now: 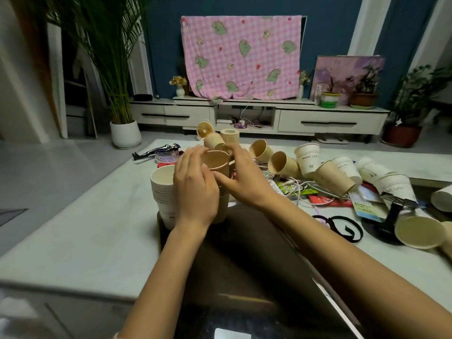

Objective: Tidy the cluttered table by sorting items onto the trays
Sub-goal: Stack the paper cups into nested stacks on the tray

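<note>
Two hands on one item: my left hand [195, 189] curls round the near-left side of a tall stack of brown paper cups [216, 162], and my right hand [241, 177] closes on its right side, thumb laid across the front, fingers reaching over the far rim; both grips are tight on the stack. Said stack stands upright at the far left corner of a dark rectangular tray [244, 253], which lies on the pale grey table [73, 216] before me. Just beside it, to the left, at the tray's edge: one upright stack of white paper cups [163, 189]. Right of my hands, loose on the table: several tipped brown paper cups [283, 165] lying on their sides; one upright white cup printed MUSIC LIFE [308, 159]; more fallen white cups [396, 187] farther right. Beneath and between them: a tangle of white cables [305, 187]. Near the tray's right side: one black looped strap [342, 226]. Beyond my fingers: one small yellow fan [205, 129].
</note>
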A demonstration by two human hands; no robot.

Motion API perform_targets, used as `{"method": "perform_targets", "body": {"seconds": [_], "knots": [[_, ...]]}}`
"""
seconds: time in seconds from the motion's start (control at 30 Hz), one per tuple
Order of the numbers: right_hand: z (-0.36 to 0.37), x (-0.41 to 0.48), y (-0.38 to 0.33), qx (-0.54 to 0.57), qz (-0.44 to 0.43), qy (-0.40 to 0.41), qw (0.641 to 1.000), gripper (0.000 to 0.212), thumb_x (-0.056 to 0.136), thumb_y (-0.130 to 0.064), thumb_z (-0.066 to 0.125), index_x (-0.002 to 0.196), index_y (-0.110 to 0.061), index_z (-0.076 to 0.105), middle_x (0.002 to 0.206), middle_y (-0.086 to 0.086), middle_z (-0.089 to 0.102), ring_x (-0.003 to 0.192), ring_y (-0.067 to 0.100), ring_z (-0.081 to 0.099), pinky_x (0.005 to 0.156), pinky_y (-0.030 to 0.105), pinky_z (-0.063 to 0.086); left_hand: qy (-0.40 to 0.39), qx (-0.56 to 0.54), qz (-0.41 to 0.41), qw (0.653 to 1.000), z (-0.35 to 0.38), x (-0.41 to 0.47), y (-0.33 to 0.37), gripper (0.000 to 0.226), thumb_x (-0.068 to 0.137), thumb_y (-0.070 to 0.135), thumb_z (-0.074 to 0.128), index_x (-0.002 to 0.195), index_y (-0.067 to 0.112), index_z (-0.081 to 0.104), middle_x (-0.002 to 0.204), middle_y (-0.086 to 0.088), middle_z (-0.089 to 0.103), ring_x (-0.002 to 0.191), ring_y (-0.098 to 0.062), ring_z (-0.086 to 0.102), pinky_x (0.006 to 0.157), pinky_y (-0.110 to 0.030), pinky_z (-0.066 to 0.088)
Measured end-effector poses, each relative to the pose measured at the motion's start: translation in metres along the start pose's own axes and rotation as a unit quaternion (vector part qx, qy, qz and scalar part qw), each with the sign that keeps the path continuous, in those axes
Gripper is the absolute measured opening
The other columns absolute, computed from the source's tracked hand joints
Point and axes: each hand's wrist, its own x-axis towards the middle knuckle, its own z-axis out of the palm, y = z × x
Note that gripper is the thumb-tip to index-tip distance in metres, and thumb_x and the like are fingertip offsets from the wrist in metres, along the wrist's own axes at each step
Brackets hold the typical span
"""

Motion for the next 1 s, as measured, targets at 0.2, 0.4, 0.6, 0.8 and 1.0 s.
{"method": "perform_targets", "body": {"seconds": [0.2, 0.4, 0.6, 0.8, 1.0], "knots": [[-0.037, -0.005, 0.038, -0.048, 0.047, 0.068, 0.995, 0.051, 0.087, -0.033, 0.061, 0.129, -0.011, 0.042, 0.122, 0.010, 0.049, 0.108, 0.018, 0.050, 0.093, 0.033, 0.045, -0.089, 0.065, 0.075, 0.991, 0.015, -0.008, 0.004, 0.039, 0.092, 0.006, 0.040, 0.129, 0.003, 0.049, 0.139, -0.013, 0.046, 0.136, -0.025, 0.031, 0.116, -0.033, 0.013], [-0.124, -0.017, 0.138, -0.332, 0.247, 0.031, 0.910, 0.075, 0.079, -0.036, 0.069, 0.142, -0.021, 0.030, 0.134, 0.025, 0.039, 0.121, 0.040, 0.040, 0.097, 0.046, 0.036, -0.170, 0.143, 0.119, 0.968, 0.029, -0.019, -0.005, 0.047, 0.095, 0.017, 0.039, 0.141, 0.012, 0.035, 0.149, -0.005, 0.034, 0.143, -0.017, 0.015, 0.113, -0.026, -0.014], [-0.127, -0.028, 0.177, -0.368, 0.292, -0.077, 0.879, 0.096, 0.070, -0.040, 0.074, 0.142, -0.016, 0.016, 0.123, 0.022, 0.048, 0.109, 0.037, 0.049, 0.086, 0.042, 0.045, -0.181, 0.167, 0.117, 0.962, 0.027, -0.018, -0.010, 0.047, 0.092, 0.014, 0.044, 0.139, 0.010, 0.039, 0.145, -0.006, 0.039, 0.141, -0.019, 0.021, 0.116, -0.031, -0.008], [-0.127, -0.031, 0.187, -0.432, 0.257, -0.064, 0.862, 0.091, 0.075, -0.055, 0.066, 0.141, -0.016, 0.018, 0.123, 0.020, 0.053, 0.114, 0.037, 0.048, 0.092, 0.043, 0.038, -0.181, 0.163, 0.112, 0.963, 0.027, -0.017, -0.012, 0.044, 0.090, 0.010, 0.047, 0.133, 0.006, 0.046, 0.140, -0.009, 0.045, 0.138, -0.022, 0.027, 0.119, -0.037, 0.000], [-0.137, -0.037, 0.173, -0.431, 0.218, -0.068, 0.873, 0.083, 0.075, -0.045, 0.067, 0.140, -0.018, 0.023, 0.113, 0.021, 0.050, 0.100, 0.036, 0.051, 0.081, 0.041, 0.045, -0.198, 0.214, 0.120, 0.949, 0.027, -0.017, -0.013, 0.048, 0.091, 0.015, 0.047, 0.138, 0.015, 0.040, 0.137, -0.003, 0.047, 0.134, -0.018, 0.031, 0.118, -0.036, -0.003]]}}
